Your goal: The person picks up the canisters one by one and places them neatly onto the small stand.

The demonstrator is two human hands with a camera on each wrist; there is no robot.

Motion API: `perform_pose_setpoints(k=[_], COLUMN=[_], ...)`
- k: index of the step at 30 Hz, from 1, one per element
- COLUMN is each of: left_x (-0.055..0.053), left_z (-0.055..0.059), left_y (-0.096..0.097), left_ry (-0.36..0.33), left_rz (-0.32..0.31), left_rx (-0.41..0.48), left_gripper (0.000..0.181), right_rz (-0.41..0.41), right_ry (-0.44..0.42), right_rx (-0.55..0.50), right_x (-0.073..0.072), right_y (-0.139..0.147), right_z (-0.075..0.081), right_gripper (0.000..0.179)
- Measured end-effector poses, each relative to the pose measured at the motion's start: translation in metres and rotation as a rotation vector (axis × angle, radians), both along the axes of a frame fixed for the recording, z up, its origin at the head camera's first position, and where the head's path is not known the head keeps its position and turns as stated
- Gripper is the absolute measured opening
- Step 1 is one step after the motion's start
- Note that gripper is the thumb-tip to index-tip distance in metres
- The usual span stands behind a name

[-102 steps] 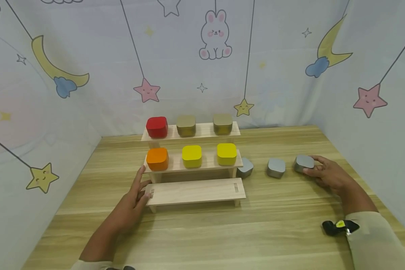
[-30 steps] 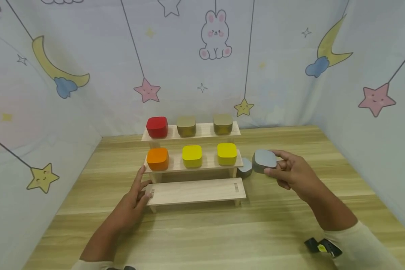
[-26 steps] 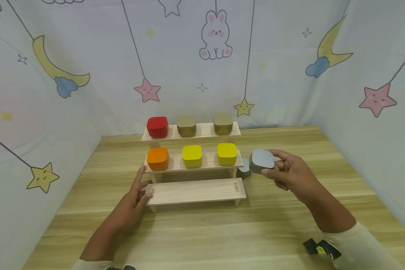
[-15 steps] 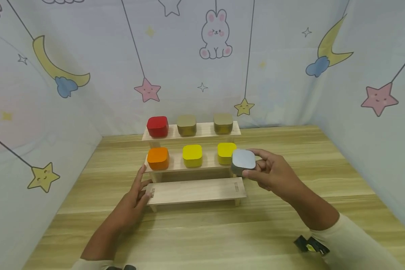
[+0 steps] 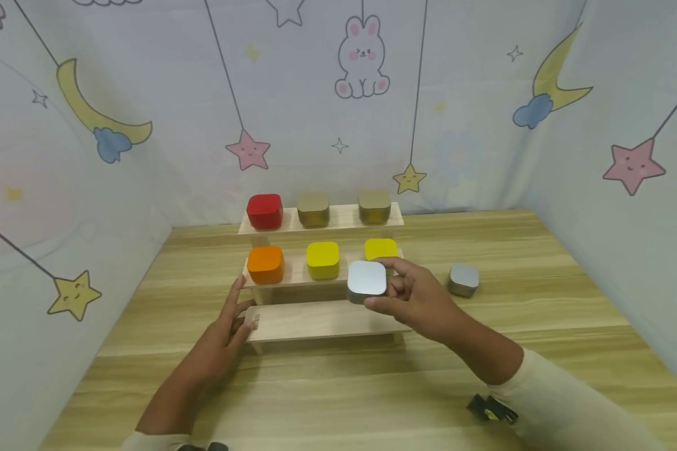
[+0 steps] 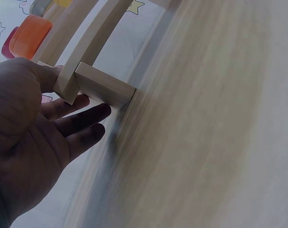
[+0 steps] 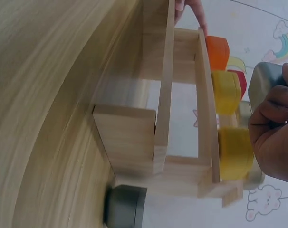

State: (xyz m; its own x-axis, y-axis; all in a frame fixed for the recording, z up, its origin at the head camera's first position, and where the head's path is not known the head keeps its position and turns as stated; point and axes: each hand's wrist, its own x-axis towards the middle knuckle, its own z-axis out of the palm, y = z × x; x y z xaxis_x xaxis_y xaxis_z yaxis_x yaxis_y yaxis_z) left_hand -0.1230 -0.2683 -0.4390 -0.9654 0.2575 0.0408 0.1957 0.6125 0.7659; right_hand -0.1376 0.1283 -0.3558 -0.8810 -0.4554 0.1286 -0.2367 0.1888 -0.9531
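Between thumb and fingers, my right hand point(image 5: 420, 300) holds a silver-grey rounded block point(image 5: 367, 279) above the bottom step point(image 5: 310, 321) of a wooden three-step stand. The right wrist view shows the grey block point(image 7: 265, 83) raised off the stand. My left hand point(image 5: 217, 341) touches the stand's left end, thumb at the bottom step and index finger reaching toward the middle step. In the left wrist view its other fingers point(image 6: 84, 126) are loosely extended beside the step's leg point(image 6: 106, 85). On the middle step sit an orange block point(image 5: 266, 264) and two yellow blocks point(image 5: 323, 260).
A red block point(image 5: 265, 211) and two dull-gold blocks point(image 5: 313, 210) stand on the top step. One grey block point(image 5: 464, 280) lies on the table right of the stand. Another dark grey block point(image 7: 127, 206), close beside the stand, is hidden by my hand in the head view.
My right hand picked up the rightmost grey block and carried it left from the table to over the stand, uncovering the grey block on the table. My left hand stays at the stand's left end.
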Motion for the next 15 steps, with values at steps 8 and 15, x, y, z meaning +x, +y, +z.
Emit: perform_pose_setpoints(k=[8, 15], left_x=[0.001, 0.002], left_z=[0.003, 0.005], left_y=[0.001, 0.001], left_ry=[0.016, 0.010], left_rz=[-0.009, -0.004], left_rx=[-0.011, -0.004], left_gripper=[0.090, 0.092], right_rz=[0.062, 0.058], right_ry=[-0.037, -0.026], right_rx=[-0.005, 0.033], right_x=[-0.001, -0.002], right_y=[-0.027, -0.059], right_z=[-0.004, -0.016], right_gripper=[0.073, 0.070])
